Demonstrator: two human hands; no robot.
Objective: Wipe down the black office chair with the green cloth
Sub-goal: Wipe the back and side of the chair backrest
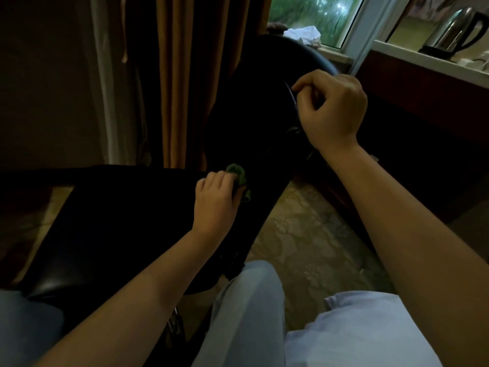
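Note:
The black office chair [119, 221] fills the left and middle of the view, its seat low at the left and its backrest [254, 107] rising toward the window. My left hand [214, 202] grips the bunched green cloth [238, 176] and holds it against the chair where seat meets backrest. My right hand [330, 109] is higher up, fingers curled around the right edge of the backrest.
Brown curtains [180, 75] hang just behind the chair. A window sill at the upper right carries a steel kettle [455, 27] and some crumpled white paper [304, 33]. Patterned carpet [304, 234] lies to the chair's right. My light-trousered knees [344, 327] are at the bottom.

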